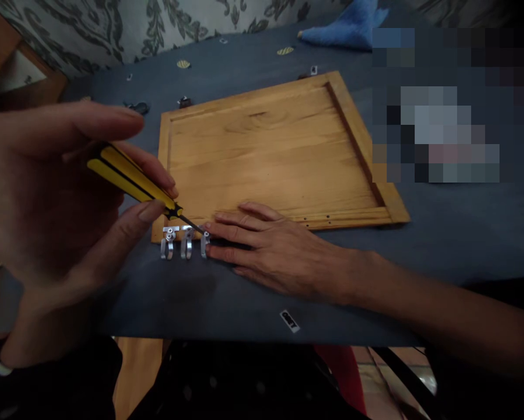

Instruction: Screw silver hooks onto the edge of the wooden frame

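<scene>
My left hand (56,192) grips a yellow and black screwdriver (133,181), its tip pointing down to the right at a metal hook (204,242) on the near edge of a wooden panel (270,151). Two more silver hooks (176,242) hang from that edge, just left of it. My right hand (266,248) lies on the dark tablecloth, fingers stretched out to the left, their tips pressing against the hook under the screwdriver tip.
The dark blue tablecloth (440,233) covers the table; small metal parts (183,102) lie beyond the panel's far edge. A blue cloth (349,29) lies at the back. A small label (289,320) sits near the front edge. A patterned curtain hangs behind.
</scene>
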A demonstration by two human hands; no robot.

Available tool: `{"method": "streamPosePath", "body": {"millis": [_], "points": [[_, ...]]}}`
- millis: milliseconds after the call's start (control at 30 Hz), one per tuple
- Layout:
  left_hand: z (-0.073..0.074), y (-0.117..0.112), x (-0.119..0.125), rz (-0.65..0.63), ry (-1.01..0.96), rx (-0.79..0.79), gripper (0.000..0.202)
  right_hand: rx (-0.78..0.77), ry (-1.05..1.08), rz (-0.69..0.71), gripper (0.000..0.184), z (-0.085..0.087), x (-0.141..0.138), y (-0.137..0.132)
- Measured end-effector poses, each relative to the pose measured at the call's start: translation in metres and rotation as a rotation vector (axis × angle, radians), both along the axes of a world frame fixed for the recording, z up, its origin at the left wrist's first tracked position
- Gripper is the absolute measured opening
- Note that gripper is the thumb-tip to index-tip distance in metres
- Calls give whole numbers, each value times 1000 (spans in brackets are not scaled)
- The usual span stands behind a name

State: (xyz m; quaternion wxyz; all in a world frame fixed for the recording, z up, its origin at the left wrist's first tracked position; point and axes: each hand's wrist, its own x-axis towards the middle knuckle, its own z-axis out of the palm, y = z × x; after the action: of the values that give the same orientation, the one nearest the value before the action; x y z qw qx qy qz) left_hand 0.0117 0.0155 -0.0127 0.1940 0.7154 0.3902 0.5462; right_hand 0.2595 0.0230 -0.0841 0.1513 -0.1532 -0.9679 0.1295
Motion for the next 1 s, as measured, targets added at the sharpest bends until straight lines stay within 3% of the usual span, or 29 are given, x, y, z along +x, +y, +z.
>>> {"method": "streamPosePath", "body": {"millis": [100, 467, 667, 867, 1000], "points": [[-1, 0, -1, -7, 133, 6, 65, 1, 8, 3, 42, 0, 0, 0], [8, 1, 7, -139, 220, 5, 58, 12, -5, -7, 41, 1, -1, 0], [5, -3, 8, 78, 223, -23, 62, 8, -13, -6, 41, 1, -1, 0], [7, -3, 8, -18, 139, -116, 59, 19, 8, -3, 41, 1, 0, 0], [8, 0, 10, -93, 184, -75, 55, 16, 13, -6, 42, 1, -1, 0]]}}
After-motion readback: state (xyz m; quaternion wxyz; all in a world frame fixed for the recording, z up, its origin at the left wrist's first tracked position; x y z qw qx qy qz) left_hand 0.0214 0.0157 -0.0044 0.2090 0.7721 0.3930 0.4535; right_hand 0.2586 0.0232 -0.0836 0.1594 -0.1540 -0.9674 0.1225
